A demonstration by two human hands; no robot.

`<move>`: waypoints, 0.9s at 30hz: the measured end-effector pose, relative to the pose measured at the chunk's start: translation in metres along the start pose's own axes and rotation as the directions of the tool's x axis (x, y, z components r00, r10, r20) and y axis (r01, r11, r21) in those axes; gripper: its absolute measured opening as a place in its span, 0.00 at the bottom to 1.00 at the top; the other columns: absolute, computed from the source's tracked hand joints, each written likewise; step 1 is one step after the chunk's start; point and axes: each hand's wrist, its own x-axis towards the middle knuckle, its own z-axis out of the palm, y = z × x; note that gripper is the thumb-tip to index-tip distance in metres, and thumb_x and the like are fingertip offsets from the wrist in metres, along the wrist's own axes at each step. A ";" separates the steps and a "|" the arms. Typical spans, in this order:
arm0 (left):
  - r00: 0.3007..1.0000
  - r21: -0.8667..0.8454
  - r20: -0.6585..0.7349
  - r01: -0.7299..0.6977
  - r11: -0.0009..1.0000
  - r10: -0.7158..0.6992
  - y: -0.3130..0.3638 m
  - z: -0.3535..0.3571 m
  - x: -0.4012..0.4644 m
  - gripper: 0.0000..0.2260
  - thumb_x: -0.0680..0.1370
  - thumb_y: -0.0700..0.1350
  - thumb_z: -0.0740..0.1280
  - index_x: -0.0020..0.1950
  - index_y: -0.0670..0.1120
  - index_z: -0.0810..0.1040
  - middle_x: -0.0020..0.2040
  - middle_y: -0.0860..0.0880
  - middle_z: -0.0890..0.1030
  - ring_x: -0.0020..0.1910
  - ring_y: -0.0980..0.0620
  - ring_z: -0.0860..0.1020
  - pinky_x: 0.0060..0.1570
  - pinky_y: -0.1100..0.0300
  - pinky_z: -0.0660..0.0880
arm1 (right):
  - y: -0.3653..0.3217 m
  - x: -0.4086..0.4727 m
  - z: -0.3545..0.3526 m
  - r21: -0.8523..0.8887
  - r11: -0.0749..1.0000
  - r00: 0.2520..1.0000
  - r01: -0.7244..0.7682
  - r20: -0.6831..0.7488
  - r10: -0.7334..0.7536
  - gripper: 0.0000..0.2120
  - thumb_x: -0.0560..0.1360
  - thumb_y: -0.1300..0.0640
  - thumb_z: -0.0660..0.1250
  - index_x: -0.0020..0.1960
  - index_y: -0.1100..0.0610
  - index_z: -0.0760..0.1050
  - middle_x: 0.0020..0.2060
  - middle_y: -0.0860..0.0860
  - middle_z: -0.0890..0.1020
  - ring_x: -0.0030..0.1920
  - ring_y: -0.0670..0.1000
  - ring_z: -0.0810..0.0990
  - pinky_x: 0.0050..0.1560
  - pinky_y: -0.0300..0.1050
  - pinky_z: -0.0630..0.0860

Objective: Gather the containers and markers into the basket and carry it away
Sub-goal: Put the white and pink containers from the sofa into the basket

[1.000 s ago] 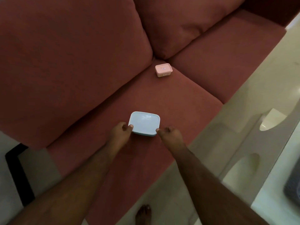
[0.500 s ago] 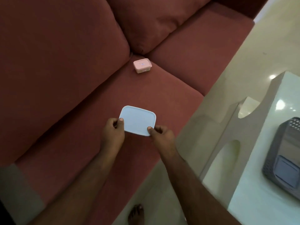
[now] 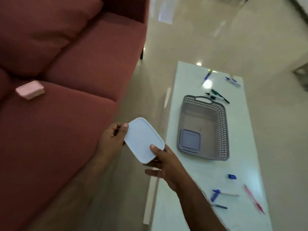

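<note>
- Both hands hold the pale blue container (image 3: 143,140) in the air, above the gap btw. the red sofa (image 3: 58,114) and the white table (image 3: 216,180).
- Left hand (image 3: 112,140) grips its edge at 9 o'clock, thumb on the lid, fingers curled under.
- Right hand (image 3: 166,161) grips its corner at 5 o'clock, thumb pressed on top, other fingers below.
- Grey basket (image 3: 224,130) stands on the table at 3 o'clock from the container, apart from it; a purple-lidded container (image 3: 190,139) lies inside, in the near left corner.
- Pink container (image 3: 30,89) lies on the sofa seat at 10 o'clock, well apart from the hands.
- Markers are spread on the table: green marker (image 3: 218,96) just past the basket's far handle, blue markers (image 3: 216,195) and a pink marker (image 3: 254,199) on the near side at 4 o'clock. Frame is blurred, so details of the markers I cannot tell.
</note>
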 end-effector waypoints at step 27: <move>0.868 0.517 0.391 0.069 0.853 -0.307 -0.075 0.243 0.055 0.24 0.81 0.54 0.61 0.77 0.56 0.61 0.71 0.53 0.74 0.58 0.53 0.79 0.62 0.53 0.75 | -0.101 0.172 -0.318 -0.077 0.997 0.884 0.021 -0.464 -0.055 0.04 0.72 0.56 0.74 0.46 0.48 0.83 0.40 0.48 0.86 0.46 0.54 0.82 0.53 0.54 0.75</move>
